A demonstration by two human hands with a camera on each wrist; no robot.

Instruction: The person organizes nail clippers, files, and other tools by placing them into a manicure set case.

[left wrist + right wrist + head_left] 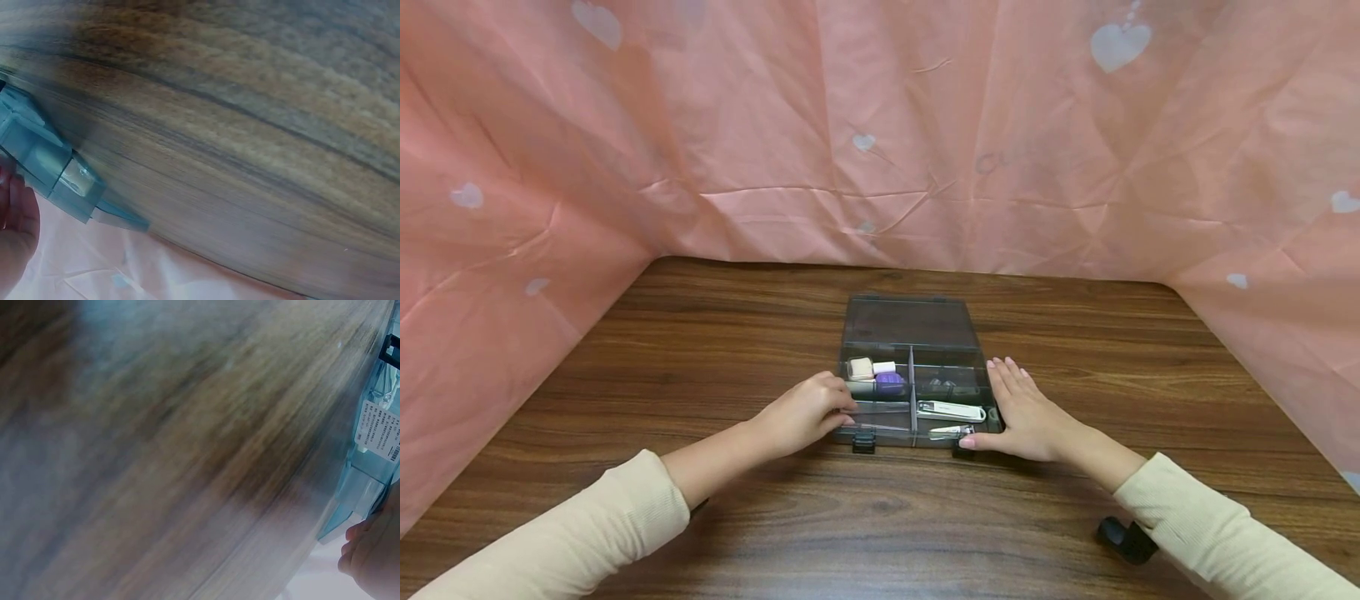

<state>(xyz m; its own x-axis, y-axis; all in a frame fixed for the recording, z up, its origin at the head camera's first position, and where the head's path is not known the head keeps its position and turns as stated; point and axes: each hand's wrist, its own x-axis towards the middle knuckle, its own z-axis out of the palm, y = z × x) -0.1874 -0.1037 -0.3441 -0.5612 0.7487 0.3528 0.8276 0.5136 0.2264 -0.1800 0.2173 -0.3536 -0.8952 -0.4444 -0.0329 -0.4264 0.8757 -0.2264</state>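
A smoky see-through compartment box lies on the wooden table with its lid folded back. My left hand has bent fingers at the box's front left side, its fingertips over the wall beside a clear strip. Whether they pinch anything is hidden. My right hand rests against the right wall, fingers extended and thumb at the front right corner. Near that thumb lie a large nail clipper and a small nail clipper. Behind on the left sit a purple bottle and a cream-coloured item.
Dark latches, one of them the left latch, hang at the box's front edge. A printed label shows on the box in the right wrist view. A pink curtain with hearts encloses the table at the back and sides.
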